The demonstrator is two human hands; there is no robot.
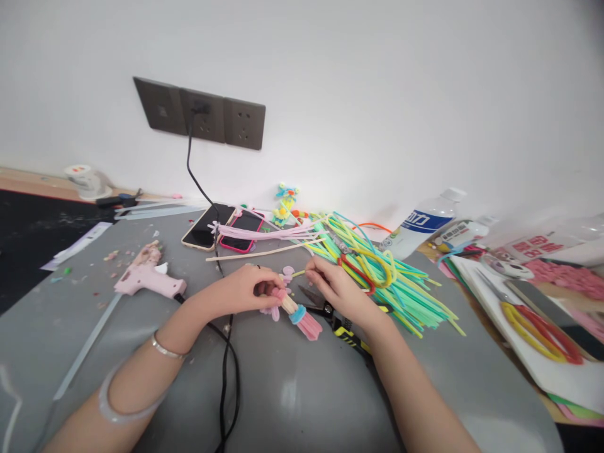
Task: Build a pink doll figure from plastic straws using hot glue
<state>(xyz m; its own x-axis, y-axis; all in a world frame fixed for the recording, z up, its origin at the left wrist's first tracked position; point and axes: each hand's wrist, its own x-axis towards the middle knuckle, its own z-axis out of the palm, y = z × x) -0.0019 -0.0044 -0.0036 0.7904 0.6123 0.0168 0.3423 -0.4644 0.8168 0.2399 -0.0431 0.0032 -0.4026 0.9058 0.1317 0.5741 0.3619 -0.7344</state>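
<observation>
My left hand (257, 290) pinches the pink end of a small pipe-cleaner figure (297, 313), which has a cream middle, a blue band and a pink flared end. Light purple loops (272, 311) show beside those fingertips. My right hand (333, 283) is closed, thumb against finger, on a short yellow-green pipe cleaner (299, 274) that sticks out to the left. Beneath that hand lie scissors (317, 301) with dark, parted blades and black-and-yellow handles; the hand partly hides them.
Left of me a pink glue gun (153, 281) rests on the grey tabletop, its black cable (224, 377) crossing the middle. Behind are two phones (206, 228), pink pipe cleaners (268, 233) and a small figure (285, 204). At right: green pipe cleaners (419, 296), a bottle (419, 223), orange-yellow scissors (533, 327).
</observation>
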